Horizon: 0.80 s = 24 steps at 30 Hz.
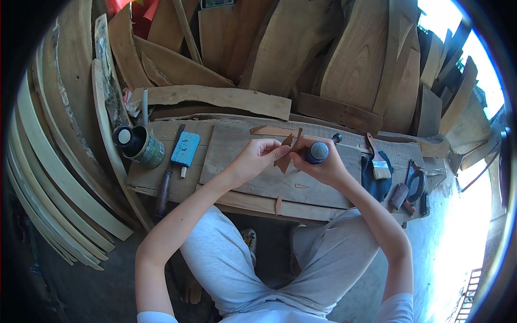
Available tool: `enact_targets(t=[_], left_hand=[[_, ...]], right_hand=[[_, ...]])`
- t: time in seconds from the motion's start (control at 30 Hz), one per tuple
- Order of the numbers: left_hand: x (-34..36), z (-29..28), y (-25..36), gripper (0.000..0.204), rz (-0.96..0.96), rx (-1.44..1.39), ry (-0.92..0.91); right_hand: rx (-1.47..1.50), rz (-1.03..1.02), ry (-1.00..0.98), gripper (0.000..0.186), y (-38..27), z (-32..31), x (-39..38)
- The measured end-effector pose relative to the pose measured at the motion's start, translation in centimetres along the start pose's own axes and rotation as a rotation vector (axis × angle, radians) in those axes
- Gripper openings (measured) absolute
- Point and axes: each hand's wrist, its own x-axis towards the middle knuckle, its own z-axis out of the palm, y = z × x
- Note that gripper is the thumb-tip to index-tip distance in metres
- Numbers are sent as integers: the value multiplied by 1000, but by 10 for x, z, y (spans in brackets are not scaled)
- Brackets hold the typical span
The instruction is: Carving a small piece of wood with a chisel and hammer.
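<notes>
My left hand (256, 159) pinches a thin, pointed brown piece (284, 163), perhaps leather or veneer, above a wooden board (237, 172). Close beside it, my right hand (328, 172) grips a dark blue cylinder (318, 152) with a speckled grey top; its fingertips are by the brown piece and a narrow upright brown strip (299, 133). Behind my hands lies a flat brown offcut (264, 131). Small brown slivers (278, 205) lie nearer me on the board and its front edge.
Left: a blue block (184, 149), long dark-handled tool (161, 199) and can (146, 151) with containers. Right: a paintbrush (378, 161) on dark cloth (369, 183) and several hand tools (409, 194). Stacked planks (350, 64) surround the back and left. My legs are below the bench.
</notes>
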Motion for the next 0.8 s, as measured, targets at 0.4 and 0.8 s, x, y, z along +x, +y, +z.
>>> enact_targets(t=[0.4, 0.8], left_hand=[[1, 1, 1, 20, 173, 37, 81], [1, 4, 6, 19, 96, -67, 55]], right_hand=[[36, 81, 32, 12, 1, -4, 1], [41, 92, 25, 10, 2, -4, 2]])
